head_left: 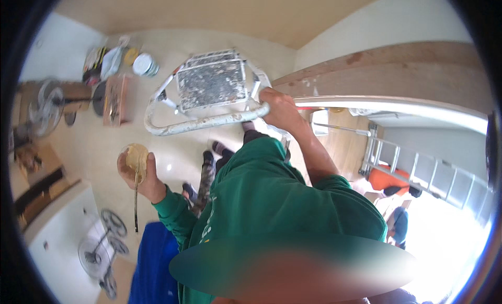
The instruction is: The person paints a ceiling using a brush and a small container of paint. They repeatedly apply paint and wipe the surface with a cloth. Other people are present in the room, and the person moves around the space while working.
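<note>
My left hand [151, 184] is out to the left, fingers wrapped around a small round cup of beige paste [137, 156]. From the cup a thin stick-like handle [136, 212] hangs over the near side; whatever end lies in the paste is hidden. In front of me stands a step ladder [212, 87] with a flat, paint-spattered top platform and a curved tubular handrail [204, 127]. My right hand [280, 106] is closed on the right end of that rail, close to the wooden door frame [387, 74].
A standing fan [48, 108], a wooden box [116, 100] and a white bucket [145, 66] are at the left. Another fan [94, 251] stands lower left, near blue cloth [154, 262]. Another person's camouflage-trousered leg [204, 181] shows behind my left arm. An aluminium ladder [418, 173] lies right.
</note>
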{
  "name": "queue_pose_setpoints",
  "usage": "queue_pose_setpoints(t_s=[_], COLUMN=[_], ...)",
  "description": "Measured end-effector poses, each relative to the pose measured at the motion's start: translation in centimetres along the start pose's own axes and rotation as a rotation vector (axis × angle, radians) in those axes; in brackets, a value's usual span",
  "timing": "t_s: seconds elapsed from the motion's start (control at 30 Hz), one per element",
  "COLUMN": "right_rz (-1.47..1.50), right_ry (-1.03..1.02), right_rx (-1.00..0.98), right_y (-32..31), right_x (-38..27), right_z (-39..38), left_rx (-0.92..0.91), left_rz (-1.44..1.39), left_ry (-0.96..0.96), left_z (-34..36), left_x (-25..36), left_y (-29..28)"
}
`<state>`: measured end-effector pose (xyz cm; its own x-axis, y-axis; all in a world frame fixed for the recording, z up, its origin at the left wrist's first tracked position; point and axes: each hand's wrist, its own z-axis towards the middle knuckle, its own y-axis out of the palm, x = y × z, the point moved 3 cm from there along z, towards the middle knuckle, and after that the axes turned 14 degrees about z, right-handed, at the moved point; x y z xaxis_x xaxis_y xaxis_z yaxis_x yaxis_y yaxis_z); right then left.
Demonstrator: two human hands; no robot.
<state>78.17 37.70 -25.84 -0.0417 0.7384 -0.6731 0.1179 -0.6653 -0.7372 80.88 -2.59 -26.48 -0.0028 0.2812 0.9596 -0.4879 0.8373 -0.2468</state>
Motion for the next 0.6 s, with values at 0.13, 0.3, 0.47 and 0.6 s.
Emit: queue_pose_setpoints(t_s=[0.13,0.3,0.47,0.6], right_rz=[-0.145,-0.168,-0.048,-0.016], right_ry=[0.040,-0.018,0.039,0.047], right_rx=[0.113,0.261,0.301,0.180], right_y=[1.0,3.9,4.6,4.6], right_x=[-1.1,-5.2,-7.6,-7.9], right_z=[-1.2,-2.9,-2.3,-1.0], left_rx=[-0.063,-0.141,-0.196,-0.192], left_rz=[-0.049,0.044,0.012,-0.026], left_ry=[0.077,0.101,0.069,0.021], left_z=[-0.9,0.1,-1.9,-3.6], left_x=[-2.2,-3.8,-3.3,-2.9], left_y=[-2.5,-3.1,-3.9,-3.8])
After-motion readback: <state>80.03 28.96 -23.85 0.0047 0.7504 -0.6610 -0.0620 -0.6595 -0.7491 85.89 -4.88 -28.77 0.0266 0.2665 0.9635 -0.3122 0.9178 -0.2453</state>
